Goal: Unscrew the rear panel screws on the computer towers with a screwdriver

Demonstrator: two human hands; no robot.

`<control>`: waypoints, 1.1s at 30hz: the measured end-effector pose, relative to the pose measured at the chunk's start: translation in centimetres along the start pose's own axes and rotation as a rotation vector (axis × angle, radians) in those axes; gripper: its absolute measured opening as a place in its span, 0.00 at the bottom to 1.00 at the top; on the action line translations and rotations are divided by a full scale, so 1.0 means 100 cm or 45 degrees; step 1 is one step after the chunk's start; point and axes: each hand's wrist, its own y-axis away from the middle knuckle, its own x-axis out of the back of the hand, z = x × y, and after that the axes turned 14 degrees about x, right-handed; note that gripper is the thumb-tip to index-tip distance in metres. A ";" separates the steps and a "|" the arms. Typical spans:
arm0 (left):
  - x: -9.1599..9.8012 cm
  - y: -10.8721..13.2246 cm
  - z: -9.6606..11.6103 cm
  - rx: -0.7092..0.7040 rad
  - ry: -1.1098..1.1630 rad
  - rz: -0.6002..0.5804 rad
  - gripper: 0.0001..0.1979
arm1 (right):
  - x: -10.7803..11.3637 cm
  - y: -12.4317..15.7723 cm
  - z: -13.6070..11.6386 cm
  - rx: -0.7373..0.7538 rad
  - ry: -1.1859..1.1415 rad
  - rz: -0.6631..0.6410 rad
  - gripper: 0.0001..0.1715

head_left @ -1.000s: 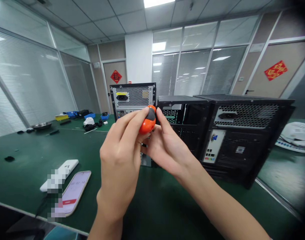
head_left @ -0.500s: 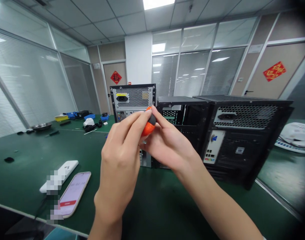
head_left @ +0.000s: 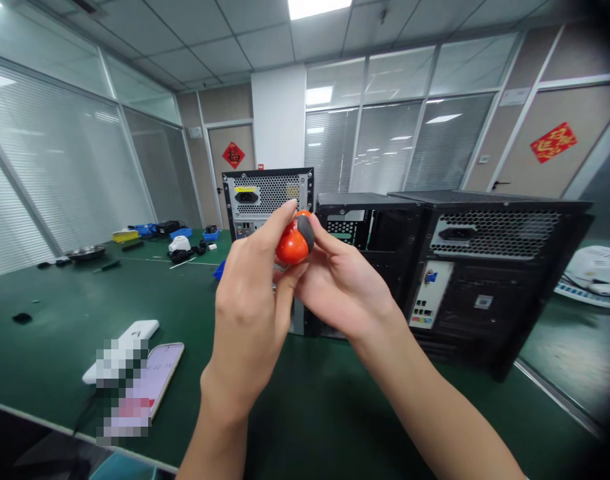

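Above the middle of the green table (head_left: 59,300), the left hand (head_left: 249,320) and right hand (head_left: 342,287) meet around a rounded orange handle (head_left: 291,245) with a black band. Compared with half a second ago, both hands sit slightly further right. The left forefinger now stretches up over the top of the handle rather than across its front, so more orange shows, and the black band has turned to the three o'clock side. The left hand pinches the handle between forefinger and thumb, and the right hand's thumb and fingertips press on the black band, so both hands grasp it. Behind the hands at twelve o'clock stands a silver-backed tower (head_left: 265,193), with an open black case (head_left: 369,227) touching it at its three o'clock side. A larger black tower (head_left: 489,267) stands beside that. At eight o'clock from the hands a phone (head_left: 162,370) lies beside a white device (head_left: 139,330), both partly pixelated. Blue bins (head_left: 179,233) and a metal bowl (head_left: 85,252) sit far off at ten o'clock. The hands cover whatever extends below the handle and the lower backs of the nearest cases. White gear (head_left: 595,267) at three o'clock is cut off by the edge.
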 end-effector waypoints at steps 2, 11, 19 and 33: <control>0.000 0.001 0.001 0.004 -0.014 0.008 0.27 | -0.001 0.000 0.000 0.001 0.000 0.011 0.19; -0.007 0.000 0.001 0.057 0.090 0.120 0.27 | 0.001 -0.002 -0.002 0.059 0.101 -0.033 0.17; -0.027 0.004 0.003 0.207 0.205 0.403 0.28 | 0.007 -0.003 0.000 0.049 0.116 -0.071 0.14; -0.035 0.004 0.003 0.236 0.234 0.554 0.25 | 0.009 -0.003 0.001 0.016 0.117 -0.117 0.17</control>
